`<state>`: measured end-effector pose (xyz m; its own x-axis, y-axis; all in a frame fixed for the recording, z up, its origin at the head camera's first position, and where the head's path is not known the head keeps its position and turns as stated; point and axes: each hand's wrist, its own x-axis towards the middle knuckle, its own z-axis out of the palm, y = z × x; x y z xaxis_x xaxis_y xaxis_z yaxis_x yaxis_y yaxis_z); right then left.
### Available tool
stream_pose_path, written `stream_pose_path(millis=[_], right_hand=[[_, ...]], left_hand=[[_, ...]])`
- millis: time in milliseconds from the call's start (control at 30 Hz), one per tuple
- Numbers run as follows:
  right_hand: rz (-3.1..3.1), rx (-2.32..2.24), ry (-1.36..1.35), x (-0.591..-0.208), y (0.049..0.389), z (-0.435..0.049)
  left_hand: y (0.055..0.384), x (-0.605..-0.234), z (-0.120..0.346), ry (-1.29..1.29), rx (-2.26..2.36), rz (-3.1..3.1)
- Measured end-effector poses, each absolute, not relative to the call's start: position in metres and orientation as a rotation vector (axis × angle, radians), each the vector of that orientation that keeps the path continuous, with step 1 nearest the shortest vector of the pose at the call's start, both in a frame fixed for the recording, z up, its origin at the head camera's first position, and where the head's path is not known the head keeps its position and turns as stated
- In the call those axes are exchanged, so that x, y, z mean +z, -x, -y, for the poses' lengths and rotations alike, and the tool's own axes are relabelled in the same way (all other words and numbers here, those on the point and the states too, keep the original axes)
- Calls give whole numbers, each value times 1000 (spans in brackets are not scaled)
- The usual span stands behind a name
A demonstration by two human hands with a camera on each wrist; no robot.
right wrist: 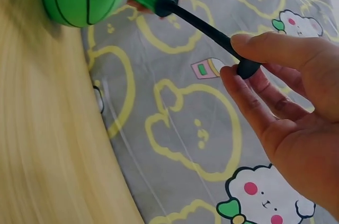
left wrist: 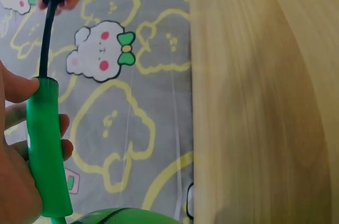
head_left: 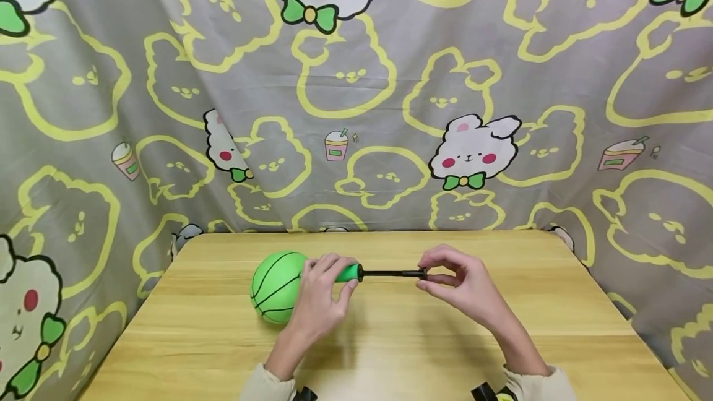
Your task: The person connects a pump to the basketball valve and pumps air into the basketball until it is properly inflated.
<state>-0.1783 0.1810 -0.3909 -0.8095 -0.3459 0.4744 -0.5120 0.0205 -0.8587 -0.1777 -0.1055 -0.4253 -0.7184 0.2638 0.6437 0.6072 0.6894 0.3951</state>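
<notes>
A green ball (head_left: 275, 289) with black seam lines sits on the left part of the table. Against its right side stands a small green hand pump (left wrist: 45, 144), its near end joined to the ball in the right wrist view. My left hand (head_left: 322, 293) grips the pump's green barrel, thumb on one side and fingers round the other. The black rod (head_left: 390, 273) is drawn far out of the barrel toward the right. At its end, my right hand (head_left: 462, 280) pinches the black handle (right wrist: 247, 68) between thumb and fingers.
The wooden table (head_left: 501, 351) reaches back to a grey curtain (head_left: 356, 98) printed with yellow outlines and white cartoon animals. Black wrist straps (head_left: 483, 392) and light sleeves (head_left: 540, 385) show at the front edge of the head view.
</notes>
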Motion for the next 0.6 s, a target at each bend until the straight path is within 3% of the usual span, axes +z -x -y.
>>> stream_pose_path(millis=[600], right_hand=[[2166, 1954, -926, -392, 178, -193]], left_hand=[[180, -427, 109, 722, -810, 2299]])
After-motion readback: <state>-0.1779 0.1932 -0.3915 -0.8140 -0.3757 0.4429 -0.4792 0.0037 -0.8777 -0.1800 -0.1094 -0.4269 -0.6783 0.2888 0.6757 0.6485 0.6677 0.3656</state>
